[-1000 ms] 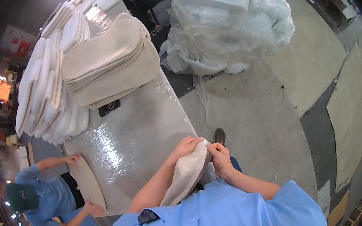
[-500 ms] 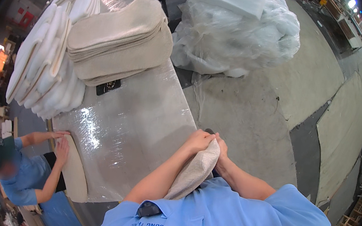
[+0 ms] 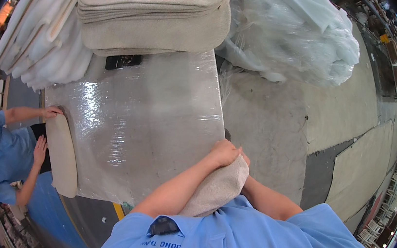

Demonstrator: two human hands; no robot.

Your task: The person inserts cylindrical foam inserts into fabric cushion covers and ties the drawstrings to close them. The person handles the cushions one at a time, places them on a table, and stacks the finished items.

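A beige woven cushion cover [image 3: 216, 187] is bunched between my forearms, close against my shirt. Its far end comes to a blunt corner where both hands meet, just past the near right corner of the table. My left hand [image 3: 225, 153] is closed on that end, knuckles up. Beside it my right hand [image 3: 245, 158] is also closed on the cover, its fingers mostly hidden behind the fabric. A stack of beige cushion covers [image 3: 153, 30] with rounded corners lies at the table's far end.
The table [image 3: 171, 106] has a plastic-wrapped top. White padding [image 3: 37, 32] is piled at far left, near a small black object [image 3: 123, 61]. A plastic-wrapped white bundle [image 3: 291, 41] stands beyond. At left, a co-worker [image 3: 6, 156] handles a long beige cushion [image 3: 61, 157]. Cardboard sheets [image 3: 362, 167] cover the floor.
My view has shifted, bringing the stack closer. The cover between my arms has turned, showing more of its broad side. The co-worker's lower hand has come off the long cushion's top.
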